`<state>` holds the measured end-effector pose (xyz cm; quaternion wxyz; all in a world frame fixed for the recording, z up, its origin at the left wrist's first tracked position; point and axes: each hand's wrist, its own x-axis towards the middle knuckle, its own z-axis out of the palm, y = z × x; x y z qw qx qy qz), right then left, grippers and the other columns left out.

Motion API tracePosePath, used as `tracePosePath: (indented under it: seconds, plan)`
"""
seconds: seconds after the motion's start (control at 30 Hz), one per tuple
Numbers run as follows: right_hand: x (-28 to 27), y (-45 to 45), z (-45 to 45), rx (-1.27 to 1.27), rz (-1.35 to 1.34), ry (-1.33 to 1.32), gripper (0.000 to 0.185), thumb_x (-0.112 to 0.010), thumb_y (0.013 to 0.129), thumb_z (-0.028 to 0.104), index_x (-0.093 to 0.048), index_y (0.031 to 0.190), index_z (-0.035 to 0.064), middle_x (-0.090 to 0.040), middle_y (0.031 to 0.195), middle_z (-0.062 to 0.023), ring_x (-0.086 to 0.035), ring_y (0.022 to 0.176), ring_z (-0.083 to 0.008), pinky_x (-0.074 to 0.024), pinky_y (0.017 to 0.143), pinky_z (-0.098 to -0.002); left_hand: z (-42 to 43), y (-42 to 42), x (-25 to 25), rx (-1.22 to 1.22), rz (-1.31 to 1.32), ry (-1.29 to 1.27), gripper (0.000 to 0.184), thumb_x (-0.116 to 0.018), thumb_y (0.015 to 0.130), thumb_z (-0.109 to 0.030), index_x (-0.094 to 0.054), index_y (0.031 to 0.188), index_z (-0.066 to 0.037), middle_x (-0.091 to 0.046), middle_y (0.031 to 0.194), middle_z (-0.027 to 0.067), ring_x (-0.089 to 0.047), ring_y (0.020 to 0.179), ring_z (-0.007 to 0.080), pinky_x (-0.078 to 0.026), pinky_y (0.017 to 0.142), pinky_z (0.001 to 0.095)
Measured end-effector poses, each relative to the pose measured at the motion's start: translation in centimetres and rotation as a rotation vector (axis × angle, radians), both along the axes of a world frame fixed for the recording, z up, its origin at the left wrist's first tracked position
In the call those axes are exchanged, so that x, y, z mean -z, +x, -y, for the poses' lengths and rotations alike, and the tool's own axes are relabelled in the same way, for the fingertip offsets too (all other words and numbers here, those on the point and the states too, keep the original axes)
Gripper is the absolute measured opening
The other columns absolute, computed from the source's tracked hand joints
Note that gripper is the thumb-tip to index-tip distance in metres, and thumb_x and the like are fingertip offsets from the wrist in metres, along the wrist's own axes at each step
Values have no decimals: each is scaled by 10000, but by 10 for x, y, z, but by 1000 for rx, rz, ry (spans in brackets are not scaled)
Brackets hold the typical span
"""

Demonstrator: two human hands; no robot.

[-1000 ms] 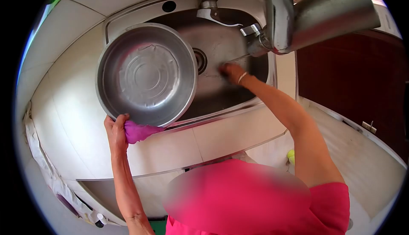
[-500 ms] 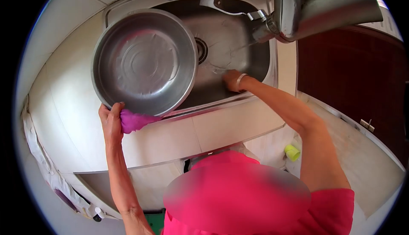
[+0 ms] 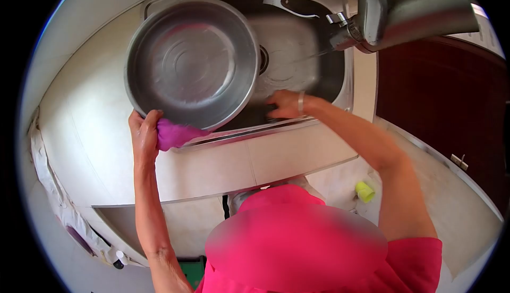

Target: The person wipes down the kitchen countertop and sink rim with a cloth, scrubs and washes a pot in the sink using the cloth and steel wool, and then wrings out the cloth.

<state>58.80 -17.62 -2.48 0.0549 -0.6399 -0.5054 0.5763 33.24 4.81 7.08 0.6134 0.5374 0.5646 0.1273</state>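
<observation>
"Two hands on my remote feed. What's leftmost?"

"The left hand [image 3: 143, 133], pinching the rim of the metal basin [image 3: 186, 64]; a purple cloth [image 3: 176, 135] is bunched against it, just right of the thumb."

"And the basin?"

"I have it beyond that hand, reaching across toward the other, over part of the sink [image 3: 289, 32]."

"The right hand [image 3: 285, 105]?"

"Fingers curled down in the sink; with the blur, I can't tell whether they hold anything."

"Farther right?"

"Beyond that hand, I see a thin stream of water [image 3: 317, 55], then the faucet [image 3: 372, 11]."
</observation>
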Motion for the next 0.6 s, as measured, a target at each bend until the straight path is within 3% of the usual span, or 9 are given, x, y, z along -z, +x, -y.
tracePosePath:
  seconds: [0.17, 0.2, 0.3, 0.4, 0.5, 0.6]
  plan:
    - [32, -40, -26, 214, -311, 270, 413, -630, 785, 180, -569, 1141, -21, -625, 1067, -175, -608, 932, -273, -455, 872, -315, -2, -1, 5, 41, -38, -12, 85, -498, 767, -3, -538, 824, 46, -537, 663, 24, -450, 520, 64, -359, 469, 231]
    - [12, -23, -30, 227, -248, 97, 434, -648, 770, 123, -549, 1164, -30, -622, 1085, -157, -609, 916, -219, -473, 852, -304, -5, 1, 6, 53, -47, -23, 88, -496, 766, -1, -544, 822, 47, -540, 662, 26, -454, 520, 67, -361, 465, 234]
    - [-47, 35, -19, 520, -379, -13, 418, -656, 766, 139, -569, 1134, -36, -628, 1067, -156, -608, 903, -191, -490, 815, -303, -4, 18, 16, 50, 14, -61, 98, -494, 758, 4, -555, 821, 49, -546, 663, 35, -465, 516, 81, -373, 459, 243]
    - [-56, 68, 1, 750, -491, 37, 347, -644, 761, 98, -611, 1093, 3, -630, 1063, -154, -614, 855, -185, -504, 779, -301, -6, 31, 28, 22, 33, -120, 126, -492, 746, 15, -560, 842, 60, -559, 674, 46, -487, 528, 95, -399, 476, 251]
    - [23, 64, 42, 543, 120, 161, 366, -642, 727, 41, -627, 1093, 53, -641, 1015, -155, -623, 838, -209, -501, 778, -306, 0, 34, 34, 40, 5, -138, 145, -492, 744, 17, -564, 858, 68, -571, 690, 57, -503, 544, 104, -412, 487, 256]
    - [35, 70, 56, 271, 647, 325, 325, -623, 723, 64, -657, 1044, 107, -643, 902, -199, -651, 765, -267, -509, 736, -332, 5, 48, 30, 91, -52, -97, 151, -500, 740, 19, -568, 865, 71, -582, 705, 66, -517, 554, 118, -416, 486, 266]
